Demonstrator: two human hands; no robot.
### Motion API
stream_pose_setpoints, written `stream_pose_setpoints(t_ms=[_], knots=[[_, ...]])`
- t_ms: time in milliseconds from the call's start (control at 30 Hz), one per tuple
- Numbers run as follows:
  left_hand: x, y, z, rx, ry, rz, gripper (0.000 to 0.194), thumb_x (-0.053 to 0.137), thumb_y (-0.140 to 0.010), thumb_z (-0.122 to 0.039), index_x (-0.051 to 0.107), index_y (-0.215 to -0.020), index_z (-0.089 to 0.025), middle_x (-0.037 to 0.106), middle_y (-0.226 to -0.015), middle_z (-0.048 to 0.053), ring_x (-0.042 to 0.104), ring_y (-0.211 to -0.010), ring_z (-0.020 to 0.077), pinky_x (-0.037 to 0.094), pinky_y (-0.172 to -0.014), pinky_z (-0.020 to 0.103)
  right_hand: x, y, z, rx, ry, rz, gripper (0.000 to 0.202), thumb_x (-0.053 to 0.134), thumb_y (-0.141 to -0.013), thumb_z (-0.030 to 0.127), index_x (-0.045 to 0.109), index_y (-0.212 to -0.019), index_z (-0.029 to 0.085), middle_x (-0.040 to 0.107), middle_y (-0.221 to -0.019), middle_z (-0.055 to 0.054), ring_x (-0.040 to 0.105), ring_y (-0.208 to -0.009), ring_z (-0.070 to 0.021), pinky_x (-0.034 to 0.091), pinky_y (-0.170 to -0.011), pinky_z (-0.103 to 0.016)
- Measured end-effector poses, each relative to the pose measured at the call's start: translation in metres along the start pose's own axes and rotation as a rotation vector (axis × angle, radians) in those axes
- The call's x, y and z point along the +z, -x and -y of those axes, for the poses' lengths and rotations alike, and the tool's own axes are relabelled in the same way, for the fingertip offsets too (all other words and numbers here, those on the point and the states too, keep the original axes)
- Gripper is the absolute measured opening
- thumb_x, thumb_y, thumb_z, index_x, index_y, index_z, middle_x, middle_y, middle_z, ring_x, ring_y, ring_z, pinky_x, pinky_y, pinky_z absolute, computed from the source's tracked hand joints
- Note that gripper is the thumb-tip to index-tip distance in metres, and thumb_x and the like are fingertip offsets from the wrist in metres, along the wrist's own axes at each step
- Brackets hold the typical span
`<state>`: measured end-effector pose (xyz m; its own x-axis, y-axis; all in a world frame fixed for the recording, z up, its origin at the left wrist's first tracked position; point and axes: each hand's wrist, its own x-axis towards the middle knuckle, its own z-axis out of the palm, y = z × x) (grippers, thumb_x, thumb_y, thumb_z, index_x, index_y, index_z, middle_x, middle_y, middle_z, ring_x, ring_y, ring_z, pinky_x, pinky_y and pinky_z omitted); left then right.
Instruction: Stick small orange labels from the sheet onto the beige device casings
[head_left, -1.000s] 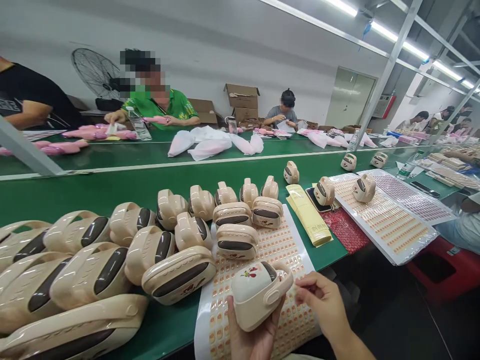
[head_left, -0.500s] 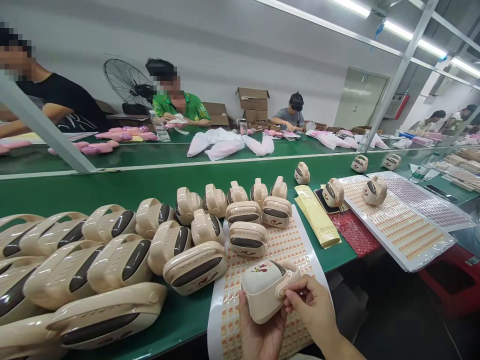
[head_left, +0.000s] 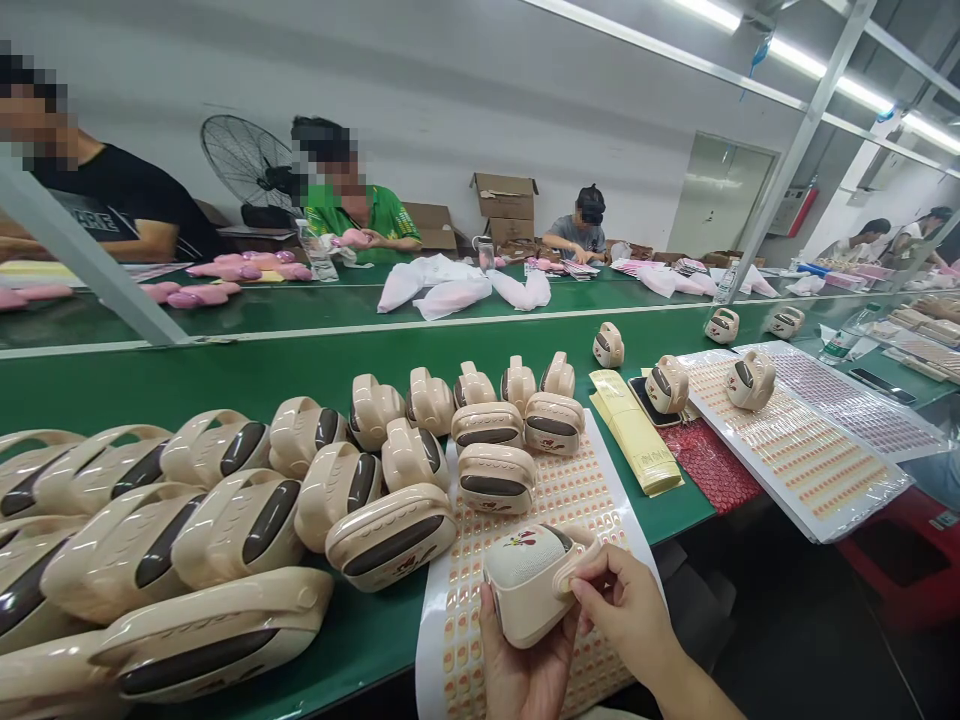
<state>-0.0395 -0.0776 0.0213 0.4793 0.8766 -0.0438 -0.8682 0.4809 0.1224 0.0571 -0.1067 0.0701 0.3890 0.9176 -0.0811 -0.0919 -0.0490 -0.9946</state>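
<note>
My left hand (head_left: 525, 668) is wrapped round the lower body of a beige portable speaker (head_left: 529, 590), holding it tilted over the sticker sheet (head_left: 480, 575). The speaker has a pale mesh front with a small red print and a carrying handle. At the round base of that handle, the thumb and fingers of my right hand (head_left: 619, 605) are pinched together against the side. Whatever lies between those fingertips is too small to make out. Several more beige speakers with dark top panels (head_left: 390, 535) stand to the left and just beyond, some on the sheet.
A stack of yellow paper strips (head_left: 634, 430) lies right of the sheet, beside a phone (head_left: 660, 405) with a speaker on it. Red bubble wrap (head_left: 709, 465) and more sticker sheets (head_left: 795, 440) lie further right. Co-workers sit across the green bench (head_left: 300, 350) behind pink items.
My hands and the speaker stay almost in place, with the right fingertips still at the handle's base. Across the bench, the co-worker in green has shifted a pink item, and the left co-worker's arm has moved.
</note>
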Motion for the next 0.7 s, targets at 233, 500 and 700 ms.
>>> stream_pose_setpoints(t_ms=[233,500,700], knots=[[0.004,0.001,0.0,0.035,-0.048,-0.049,0.032,0.046,-0.086,-0.035,0.064,-0.108,-0.022,0.072,-0.093,0.013,0.067,-0.085,0.0262,0.051,-0.079,0.039,0.0,0.0,-0.005,-0.042,0.089,-0.016,0.025,0.065,-0.067,0.039,0.053,-0.064,0.018,0.057,-0.063,0.001,0.049,-0.04,-0.007,0.043,-0.036,-0.019],[0.004,0.0,-0.002,-0.027,0.037,0.024,0.033,0.044,-0.086,-0.037,0.067,-0.105,-0.021,0.072,-0.094,0.014,0.064,-0.095,0.0271,0.051,-0.083,0.037,-0.003,0.002,-0.007,-0.295,0.342,-0.063,0.01,0.058,-0.075,0.025,0.057,-0.067,0.02,0.06,-0.071,-0.002,0.056,-0.071,-0.0155,0.047,-0.064,-0.026],[0.006,0.003,-0.001,-0.055,0.018,0.082,0.032,0.042,-0.088,-0.032,0.065,-0.106,-0.022,0.071,-0.101,0.012,0.064,-0.096,0.0271,0.047,-0.088,0.043,-0.006,-0.004,-0.022,-0.187,0.197,-0.146,0.041,0.068,-0.064,0.03,0.053,-0.101,0.023,0.054,-0.1,-0.004,0.051,-0.095,-0.02,0.044,-0.083,-0.032]])
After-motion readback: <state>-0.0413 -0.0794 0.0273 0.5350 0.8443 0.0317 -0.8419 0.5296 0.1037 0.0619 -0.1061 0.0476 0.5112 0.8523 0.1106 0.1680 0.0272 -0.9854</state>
